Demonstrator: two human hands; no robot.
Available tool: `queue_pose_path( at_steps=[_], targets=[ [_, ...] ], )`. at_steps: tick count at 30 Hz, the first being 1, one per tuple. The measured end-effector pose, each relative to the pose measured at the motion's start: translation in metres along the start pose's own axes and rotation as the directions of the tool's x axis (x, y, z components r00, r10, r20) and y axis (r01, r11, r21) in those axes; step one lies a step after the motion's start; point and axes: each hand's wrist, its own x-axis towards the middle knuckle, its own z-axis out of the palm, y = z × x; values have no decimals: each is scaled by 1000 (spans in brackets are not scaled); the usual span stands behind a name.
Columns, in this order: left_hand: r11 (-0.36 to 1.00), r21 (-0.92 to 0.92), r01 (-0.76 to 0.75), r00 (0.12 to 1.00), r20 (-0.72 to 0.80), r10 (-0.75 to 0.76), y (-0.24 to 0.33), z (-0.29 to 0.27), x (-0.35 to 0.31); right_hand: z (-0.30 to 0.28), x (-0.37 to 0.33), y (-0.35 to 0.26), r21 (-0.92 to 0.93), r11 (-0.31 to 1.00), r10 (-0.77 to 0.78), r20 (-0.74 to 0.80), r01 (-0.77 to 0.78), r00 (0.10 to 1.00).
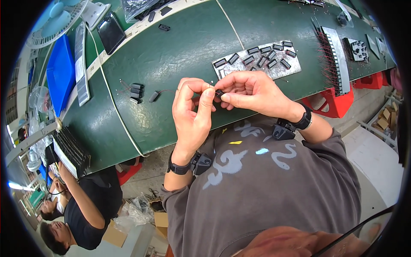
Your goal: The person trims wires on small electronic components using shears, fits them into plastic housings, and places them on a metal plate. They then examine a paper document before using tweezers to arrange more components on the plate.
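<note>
Stretching across the view, a green worktop (180, 51) carries a grey tray (239, 70) of small black parts, just beyond both hands. The right hand (250, 92) and left hand (192, 113) meet above the worktop's near edge, fingertips pinched together on one small black component (219, 93).

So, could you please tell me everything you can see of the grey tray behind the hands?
The grey tray is a flat, rectangular sheet, metal by its look, lying slightly askew on the green table just beyond the right hand. About a dozen small black rectangular parts lie scattered on it. Neither hand touches it.
</note>
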Motion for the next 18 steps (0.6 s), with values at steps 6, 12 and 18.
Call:
queue_pose_path(
  at_steps=[6, 12, 18],
  targets=[
    [998, 50, -42, 999, 8, 41, -5, -1, 1, -1, 1, 0, -22, 1000, 5, 2, -5, 1000],
    [993, 106, -48, 999, -2, 48, -5, 0, 0, -1, 2, 1, -5, 1000, 3, 5, -3, 1000],
    [996, -54, 77, 996, -42, -79, 0, 5, 1, -1, 4, 0, 51, 998, 34, -24, -33, 999]
  ],
)
